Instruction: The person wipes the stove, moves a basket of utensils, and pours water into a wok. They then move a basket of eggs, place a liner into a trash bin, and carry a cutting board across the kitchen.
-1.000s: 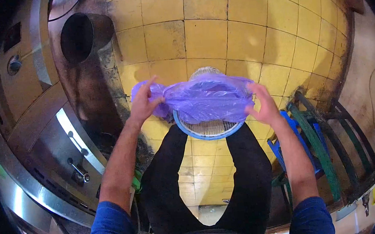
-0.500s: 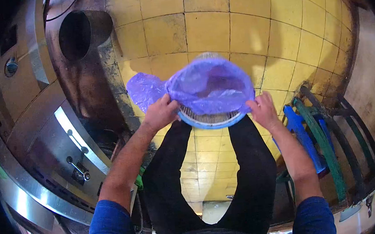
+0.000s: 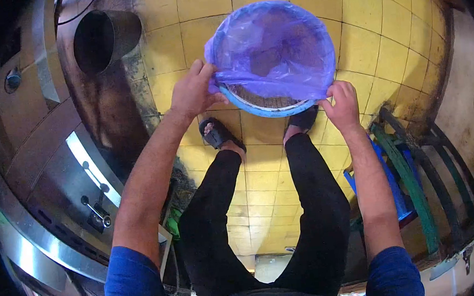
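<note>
A purple plastic bag (image 3: 290, 49) is stretched over most of the mouth of a round bin with a blue rim (image 3: 267, 111). Along the near side, the bag's edge runs straight across, leaving the front rim and a strip of the bin's inside uncovered. My left hand (image 3: 193, 90) is closed on the bag's edge at the left of the rim. On the opposite side, my right hand (image 3: 342, 103) pinches the edge between thumb and fingers. The bin's mouth faces up toward me, and its lower body is hidden.
Yellow floor tiles (image 3: 206, 44) lie beneath, with my sandalled feet just behind the bin. A dark open cylinder (image 3: 94, 42) is at upper left. Steel equipment with a crank-like handle (image 3: 96, 212) lines the left. Green (image 3: 409, 184) and blue (image 3: 386, 175) frame legs stand at right.
Both hands and the bin have moved forward, away from my body. The bag covers the far rim more fully, its loose part at left no longer shows, and my feet have come into view.
</note>
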A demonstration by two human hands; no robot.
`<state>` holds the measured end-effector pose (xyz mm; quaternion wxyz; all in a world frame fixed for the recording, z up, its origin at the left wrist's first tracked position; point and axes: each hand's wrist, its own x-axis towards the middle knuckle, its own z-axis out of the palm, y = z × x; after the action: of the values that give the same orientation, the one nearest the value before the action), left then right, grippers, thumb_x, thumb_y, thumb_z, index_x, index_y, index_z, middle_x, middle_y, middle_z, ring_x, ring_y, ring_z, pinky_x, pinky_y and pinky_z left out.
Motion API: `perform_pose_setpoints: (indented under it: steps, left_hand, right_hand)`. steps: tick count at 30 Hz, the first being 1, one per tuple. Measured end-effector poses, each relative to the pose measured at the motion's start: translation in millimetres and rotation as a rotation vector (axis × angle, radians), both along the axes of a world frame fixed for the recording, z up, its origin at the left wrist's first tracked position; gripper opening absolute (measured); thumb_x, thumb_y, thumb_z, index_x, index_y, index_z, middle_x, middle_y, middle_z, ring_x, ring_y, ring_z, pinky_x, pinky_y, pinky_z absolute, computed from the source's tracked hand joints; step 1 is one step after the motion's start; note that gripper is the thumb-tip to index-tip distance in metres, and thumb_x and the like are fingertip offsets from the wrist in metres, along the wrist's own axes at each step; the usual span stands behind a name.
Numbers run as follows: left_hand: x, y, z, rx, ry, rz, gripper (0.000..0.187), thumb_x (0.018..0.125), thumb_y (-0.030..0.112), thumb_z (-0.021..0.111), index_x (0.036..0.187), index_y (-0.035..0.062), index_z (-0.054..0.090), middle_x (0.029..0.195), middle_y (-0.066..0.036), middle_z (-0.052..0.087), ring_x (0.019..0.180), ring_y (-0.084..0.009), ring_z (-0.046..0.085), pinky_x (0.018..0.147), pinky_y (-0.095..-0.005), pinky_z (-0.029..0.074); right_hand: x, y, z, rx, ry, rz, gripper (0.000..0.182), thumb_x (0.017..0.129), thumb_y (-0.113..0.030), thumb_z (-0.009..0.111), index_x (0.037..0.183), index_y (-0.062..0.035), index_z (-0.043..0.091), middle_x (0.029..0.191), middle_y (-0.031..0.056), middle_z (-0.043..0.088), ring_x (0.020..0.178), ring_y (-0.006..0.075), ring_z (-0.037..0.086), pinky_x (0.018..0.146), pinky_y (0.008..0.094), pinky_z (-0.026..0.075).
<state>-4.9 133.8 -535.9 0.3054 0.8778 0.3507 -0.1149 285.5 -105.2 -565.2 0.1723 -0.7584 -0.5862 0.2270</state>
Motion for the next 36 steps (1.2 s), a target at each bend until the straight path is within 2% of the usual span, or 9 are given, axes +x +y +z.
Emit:
perform_pose_setpoints:
  steps: [4, 8, 12, 20, 23, 25, 28, 32, 36]
  left_hand:
    - [-14, -11, -21, -0.034, -0.116, 0.102, 0.053, 0.056, 0.03, 0.083, 0.095, 0.0092, 0.054, 0.092, -0.01, 0.05, 0.084, -0.0302, 0.056, 0.069, -0.0403, 0.048]
    - [-22, -28, -43, -0.033, -0.278, 0.176, 0.034, 0.063, 0.017, 0.078, 0.083, 0.0065, 0.052, 0.086, -0.01, 0.048, 0.078, -0.0296, 0.054, 0.068, -0.0387, 0.046]
    - [-23, -46, -54, -0.014, -0.306, 0.243, 0.027, 0.069, 0.014, 0.074, 0.088, 0.0079, 0.056, 0.083, -0.011, 0.047, 0.077, -0.0289, 0.054, 0.067, -0.0385, 0.045]
    - [-9, -65, -40, 0.097, -0.24, 0.313, 0.046, 0.065, 0.039, 0.08, 0.1, 0.013, 0.065, 0.075, -0.008, 0.047, 0.064, -0.0243, 0.053, 0.056, -0.0368, 0.045]
    - [-4, -67, -41, 0.066, -0.255, 0.327, 0.048, 0.063, 0.044, 0.08, 0.097, 0.0134, 0.066, 0.074, -0.007, 0.047, 0.062, -0.0225, 0.052, 0.055, -0.0365, 0.045]
    - [-3, -65, -41, 0.061, -0.233, 0.313, 0.047, 0.063, 0.044, 0.08, 0.096, 0.0137, 0.067, 0.074, -0.007, 0.047, 0.062, -0.0222, 0.052, 0.055, -0.0362, 0.045]
    - [2, -66, -37, 0.06, -0.225, 0.292, 0.045, 0.063, 0.044, 0.079, 0.094, 0.0141, 0.067, 0.074, -0.006, 0.046, 0.061, -0.0215, 0.053, 0.055, -0.0359, 0.045]
    - [5, -65, -35, 0.085, -0.209, 0.31, 0.037, 0.065, 0.041, 0.078, 0.089, 0.0152, 0.069, 0.072, -0.005, 0.046, 0.062, -0.0217, 0.054, 0.055, -0.0358, 0.046]
    - [14, -65, -40, 0.031, -0.217, 0.324, 0.029, 0.067, 0.036, 0.077, 0.087, 0.0162, 0.069, 0.072, -0.005, 0.048, 0.064, -0.0233, 0.055, 0.057, -0.0377, 0.047]
  right_hand:
    - [-4, -4, -13, 0.003, -0.028, 0.027, 0.036, 0.062, -0.017, 0.078, 0.084, -0.0068, 0.051, 0.081, 0.0092, 0.052, 0.084, 0.0304, 0.05, 0.074, 0.0422, 0.039]
    - [-25, 2, 3, 0.021, 0.07, -0.102, 0.035, 0.064, -0.016, 0.077, 0.089, -0.0072, 0.054, 0.091, 0.0112, 0.052, 0.086, 0.0316, 0.052, 0.077, 0.0423, 0.042]
    - [-37, 0, -4, 0.076, 0.074, -0.179, 0.033, 0.068, -0.013, 0.075, 0.095, -0.0089, 0.056, 0.1, 0.0124, 0.05, 0.088, 0.0326, 0.055, 0.076, 0.042, 0.046]
    - [-34, -10, -33, 0.091, 0.168, -0.22, 0.028, 0.071, -0.006, 0.072, 0.093, -0.0046, 0.054, 0.106, 0.0203, 0.049, 0.091, 0.0367, 0.053, 0.078, 0.0412, 0.045]
    - [-47, 31, 31, 0.164, 0.002, -0.298, 0.041, 0.069, -0.008, 0.073, 0.105, -0.0083, 0.054, 0.111, 0.0177, 0.05, 0.1, 0.0354, 0.049, 0.088, 0.0443, 0.04]
    - [-51, 45, 73, -0.039, -0.369, -0.207, 0.058, 0.066, -0.011, 0.075, 0.118, -0.013, 0.051, 0.112, 0.014, 0.05, 0.108, 0.0334, 0.045, 0.095, 0.0472, 0.032]
    - [-39, 55, 64, -0.11, -0.201, 0.095, 0.067, 0.064, -0.012, 0.076, 0.125, -0.0159, 0.05, 0.115, 0.0107, 0.05, 0.111, 0.0295, 0.045, 0.096, 0.0473, 0.031]
    - [-23, 43, 22, 0.039, -0.157, 0.249, 0.023, 0.064, -0.009, 0.067, 0.085, -0.013, 0.059, 0.085, 0.005, 0.05, 0.085, 0.0253, 0.049, 0.078, 0.0418, 0.038]
    - [-22, 29, 7, 0.188, -0.189, 0.208, 0.013, 0.062, -0.009, 0.064, 0.068, -0.012, 0.052, 0.073, 0.0038, 0.043, 0.07, 0.0258, 0.046, 0.066, 0.0385, 0.037]
